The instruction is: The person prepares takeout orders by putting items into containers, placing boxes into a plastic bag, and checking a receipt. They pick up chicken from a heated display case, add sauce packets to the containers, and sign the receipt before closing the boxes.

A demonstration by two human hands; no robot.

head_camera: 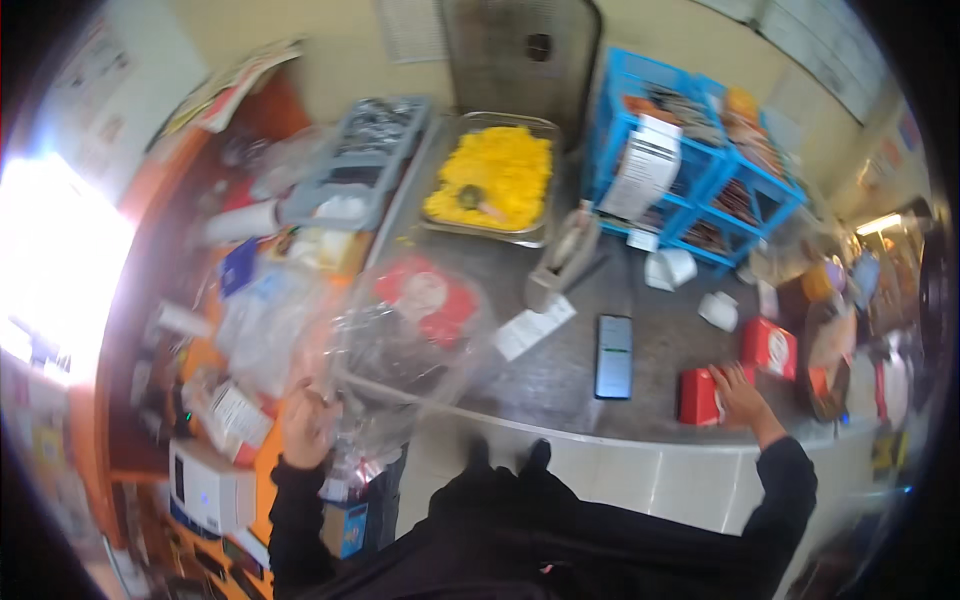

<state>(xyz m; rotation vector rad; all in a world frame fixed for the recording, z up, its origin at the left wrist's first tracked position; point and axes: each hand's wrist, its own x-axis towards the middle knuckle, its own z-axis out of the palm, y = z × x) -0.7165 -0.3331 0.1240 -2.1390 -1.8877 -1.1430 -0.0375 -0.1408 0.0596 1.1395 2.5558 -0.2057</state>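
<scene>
My left hand (307,424), blurred, has its fingers curled at the near left edge of a clear plastic bag (409,367) with a red print. The bag stands puffed out over the counter's front edge. On the right, my right hand (741,396) grips a small red box (697,397), its fingers over the top and right side. Just behind that one is a second red box (770,349) with a round white emblem. Left of the boxes a smartphone (614,356) lies screen up on the metal counter (540,390).
Yellow rice (495,172) with a spoon fills a metal tray at the back. Blue plastic baskets (694,176) hold packets. Nearby are a tape dispenser (566,251), a printed receipt (535,327) and white cups (670,268). Leftward are a grey cutlery holder (352,169) and a white printer (210,487).
</scene>
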